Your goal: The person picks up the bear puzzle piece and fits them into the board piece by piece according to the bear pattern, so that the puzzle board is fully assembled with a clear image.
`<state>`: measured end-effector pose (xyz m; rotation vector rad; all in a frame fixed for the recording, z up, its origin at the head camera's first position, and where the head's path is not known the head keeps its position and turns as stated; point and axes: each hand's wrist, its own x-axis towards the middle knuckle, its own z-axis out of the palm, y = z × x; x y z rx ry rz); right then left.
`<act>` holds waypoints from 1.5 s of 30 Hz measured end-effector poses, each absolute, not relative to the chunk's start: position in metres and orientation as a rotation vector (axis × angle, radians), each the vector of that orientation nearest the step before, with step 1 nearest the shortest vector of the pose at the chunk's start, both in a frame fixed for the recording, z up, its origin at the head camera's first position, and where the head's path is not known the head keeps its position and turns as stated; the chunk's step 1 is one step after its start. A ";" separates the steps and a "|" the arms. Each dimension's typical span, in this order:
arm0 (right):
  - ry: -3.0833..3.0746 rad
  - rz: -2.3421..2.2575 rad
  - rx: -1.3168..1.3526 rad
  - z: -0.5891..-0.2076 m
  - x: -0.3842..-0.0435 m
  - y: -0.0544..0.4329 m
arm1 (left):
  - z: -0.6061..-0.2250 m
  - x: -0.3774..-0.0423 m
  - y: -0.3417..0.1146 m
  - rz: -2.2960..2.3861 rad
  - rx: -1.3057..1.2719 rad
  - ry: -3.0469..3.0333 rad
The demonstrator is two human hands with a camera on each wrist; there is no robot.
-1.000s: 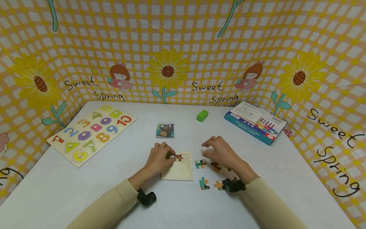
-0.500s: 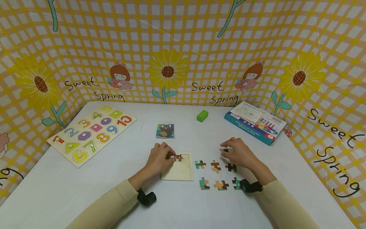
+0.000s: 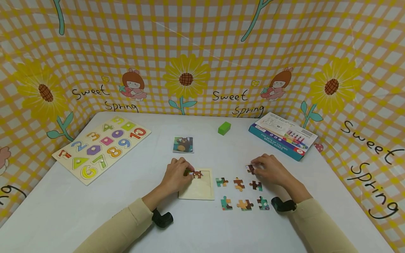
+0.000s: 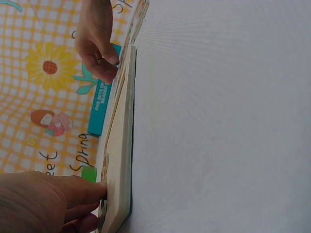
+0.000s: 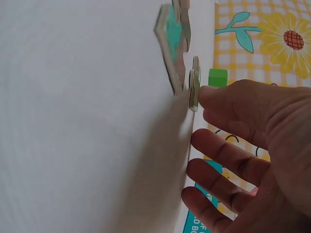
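My left hand [image 3: 176, 176] is at the far left corner of a shallow wooden puzzle tray [image 3: 196, 191]. Its thumb and fingers pinch a jigsaw piece [image 4: 102, 208], mostly covered by them. Beside the fingertips, a brown bear-face jigsaw piece [image 3: 197, 174] lies along the tray's far edge. My right hand [image 3: 272, 168] is to the right, thumb and forefinger pinching the edge of a dark brown and white jigsaw piece [image 3: 249, 169]. Its other fingers are spread in the right wrist view. Several loose pieces lie in two rows nearer me, including a brown-and-orange piece [image 3: 238, 183].
A bear picture card [image 3: 183, 144] lies beyond the tray. At left is a wooden number board [image 3: 101, 147]. A green block [image 3: 224, 128] and a blue-sided box [image 3: 282, 136] stand at the back, before a checked cloth backdrop [image 3: 202, 45].
My right hand has moved right, off the loose pieces beside the tray, and its fingertips have closed on the farthest piece. The left hand keeps its place at the tray corner.
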<state>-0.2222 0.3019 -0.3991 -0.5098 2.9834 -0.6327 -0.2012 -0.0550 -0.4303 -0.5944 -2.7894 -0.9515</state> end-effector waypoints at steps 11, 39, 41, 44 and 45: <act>2.967 -0.651 -0.512 -0.400 -0.224 0.304 | -0.430 -0.201 -0.055 -0.964 -0.602 -2.782; 3.034 -0.598 -0.597 -0.408 -0.225 0.311 | -0.430 -0.201 -0.055 -0.957 -0.590 -2.796; 3.039 -0.607 -0.607 -0.406 -0.225 0.309 | -0.430 -0.201 -0.055 -0.954 -0.589 -2.796; 3.035 -0.642 -0.617 -0.403 -0.224 0.305 | -0.430 -0.201 -0.055 -0.952 -0.589 -2.794; 3.032 -0.652 -0.618 -0.402 -0.223 0.303 | -0.430 -0.201 -0.055 -0.951 -0.589 -2.793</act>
